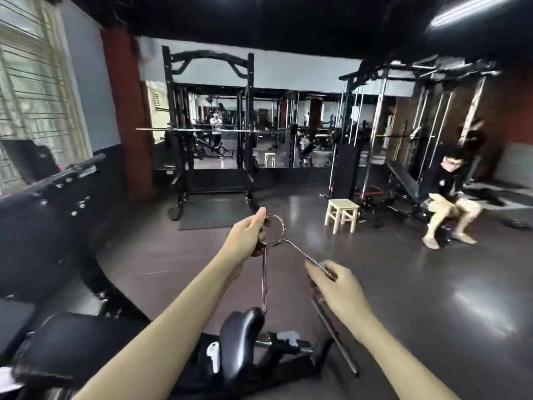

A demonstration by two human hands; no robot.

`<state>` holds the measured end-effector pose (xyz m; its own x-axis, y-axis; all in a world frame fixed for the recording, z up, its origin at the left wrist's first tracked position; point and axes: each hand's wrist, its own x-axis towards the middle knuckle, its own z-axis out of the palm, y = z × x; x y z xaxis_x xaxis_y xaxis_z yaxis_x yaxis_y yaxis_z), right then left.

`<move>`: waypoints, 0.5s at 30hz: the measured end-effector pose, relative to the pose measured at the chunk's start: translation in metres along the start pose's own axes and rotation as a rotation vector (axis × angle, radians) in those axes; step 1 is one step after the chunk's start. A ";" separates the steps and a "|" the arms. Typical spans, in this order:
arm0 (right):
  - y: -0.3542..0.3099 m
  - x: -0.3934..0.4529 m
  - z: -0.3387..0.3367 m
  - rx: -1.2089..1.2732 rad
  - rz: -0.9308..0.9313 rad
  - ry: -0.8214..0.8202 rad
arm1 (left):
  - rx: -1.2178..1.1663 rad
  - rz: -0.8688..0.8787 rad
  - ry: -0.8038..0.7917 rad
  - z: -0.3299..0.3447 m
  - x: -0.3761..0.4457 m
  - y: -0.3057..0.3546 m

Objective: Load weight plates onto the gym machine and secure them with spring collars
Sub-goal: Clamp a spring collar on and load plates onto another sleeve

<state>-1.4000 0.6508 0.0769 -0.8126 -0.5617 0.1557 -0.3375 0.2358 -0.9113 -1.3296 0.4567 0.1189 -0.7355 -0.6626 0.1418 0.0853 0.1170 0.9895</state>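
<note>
A spring collar (274, 235) was held in midair, its coil pinched by the left hand (245, 241) and one handle gripped by the right hand (337, 284). With the other handle dangling unsqueezed, the collar could be dropped.

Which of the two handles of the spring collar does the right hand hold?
The right hand pinches the handle that slants down to the right from the spring collar. The other handle hangs straight down, free, under the left hand, which grips the coil.

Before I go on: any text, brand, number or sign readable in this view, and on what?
None can be read.
Seated person's dark shirt: a small pale badge, too blurred to read.
Spring collar held in both hands: no marking visible.
Black machine frame at left: no label visible.
</note>
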 end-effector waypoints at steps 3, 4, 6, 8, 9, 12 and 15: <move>0.033 0.027 -0.052 -0.028 0.017 -0.026 | -0.028 -0.040 -0.049 0.067 0.033 -0.019; 0.044 0.039 -0.065 -0.018 0.019 -0.042 | -0.025 -0.050 -0.054 0.087 0.047 -0.025; 0.065 0.068 -0.088 0.062 0.058 -0.058 | -0.029 -0.091 -0.051 0.125 0.077 -0.039; 0.082 0.102 -0.108 0.139 0.099 -0.070 | -0.058 -0.120 -0.055 0.159 0.110 -0.052; 0.092 0.121 -0.117 0.153 0.107 -0.073 | -0.075 -0.125 -0.051 0.177 0.130 -0.057; 0.118 0.191 -0.146 0.163 0.113 -0.070 | -0.144 -0.151 -0.030 0.230 0.191 -0.071; 0.136 0.268 -0.171 0.158 0.116 -0.073 | -0.229 -0.208 -0.025 0.282 0.257 -0.073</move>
<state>-1.7448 0.6686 0.0595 -0.8029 -0.5956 0.0237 -0.1603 0.1776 -0.9710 -1.7148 0.4867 0.0744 -0.7691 -0.6361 -0.0621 0.0784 -0.1904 0.9786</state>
